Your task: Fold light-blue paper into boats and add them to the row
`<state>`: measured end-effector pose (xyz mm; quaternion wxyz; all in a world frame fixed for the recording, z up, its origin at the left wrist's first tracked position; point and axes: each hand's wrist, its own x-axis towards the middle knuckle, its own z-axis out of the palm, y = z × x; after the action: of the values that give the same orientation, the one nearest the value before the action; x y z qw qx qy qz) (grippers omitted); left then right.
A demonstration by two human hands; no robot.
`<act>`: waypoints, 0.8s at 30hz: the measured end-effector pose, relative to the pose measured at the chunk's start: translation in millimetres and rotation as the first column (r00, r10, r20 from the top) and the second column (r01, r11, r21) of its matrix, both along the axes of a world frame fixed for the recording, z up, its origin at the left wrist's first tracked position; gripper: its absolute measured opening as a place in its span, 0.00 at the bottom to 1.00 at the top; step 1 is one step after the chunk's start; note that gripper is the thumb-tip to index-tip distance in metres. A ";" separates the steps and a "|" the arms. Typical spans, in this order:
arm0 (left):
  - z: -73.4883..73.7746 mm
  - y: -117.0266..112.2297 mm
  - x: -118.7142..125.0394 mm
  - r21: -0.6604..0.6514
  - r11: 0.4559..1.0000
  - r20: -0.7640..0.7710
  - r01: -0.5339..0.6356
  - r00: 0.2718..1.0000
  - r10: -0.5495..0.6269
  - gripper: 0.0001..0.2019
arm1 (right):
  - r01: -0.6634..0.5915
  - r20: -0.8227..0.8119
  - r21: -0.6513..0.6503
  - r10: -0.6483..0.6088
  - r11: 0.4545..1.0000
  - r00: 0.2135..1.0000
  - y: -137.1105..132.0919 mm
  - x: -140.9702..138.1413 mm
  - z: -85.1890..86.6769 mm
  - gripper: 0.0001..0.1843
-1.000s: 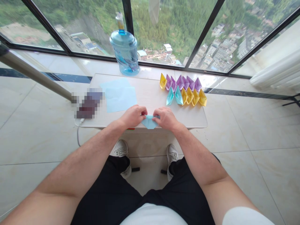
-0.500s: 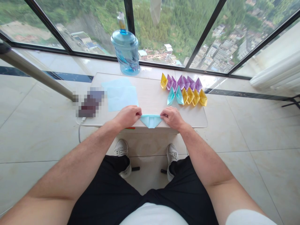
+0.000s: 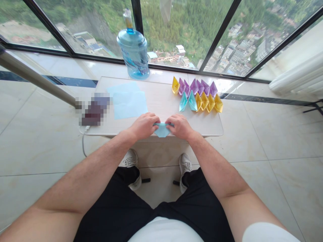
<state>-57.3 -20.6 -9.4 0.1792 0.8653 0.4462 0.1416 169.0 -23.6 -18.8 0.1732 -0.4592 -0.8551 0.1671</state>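
At the near edge of a small white table [image 3: 161, 101], a light blue folded paper piece [image 3: 162, 129] is held between both hands. My left hand [image 3: 144, 125] pinches its left end and my right hand [image 3: 179, 126] pinches its right end, fingers closed. Only the paper's lower point and a strip of its top edge show between the knuckles. Beyond my right hand stand rows of finished paper boats [image 3: 196, 95] in yellow, purple and light blue.
Flat light blue sheets [image 3: 128, 99] lie on the table's left half beside a blurred dark object [image 3: 94, 109]. A large blue water jug [image 3: 133, 54] stands by the window. A metal pole [image 3: 37, 79] slants in from the left. My knees and shoes are under the table.
Half a second ago my hands had spread apart and stretched the paper wide. They have now come back together, and the paper is bunched short between them.
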 end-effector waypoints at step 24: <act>6.5 -28.4 -1.0 0.179 0.977 -0.150 0.119 0.984 -0.093 0.18 | -0.088 0.138 0.182 0.064 0.979 0.988 -14.1 6.3 -11.5 0.13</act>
<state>-58.3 -49.0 -2.9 0.0723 0.9087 0.3956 0.1120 175.3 -37.7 -30.3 0.1524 -0.4178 -0.8935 0.0618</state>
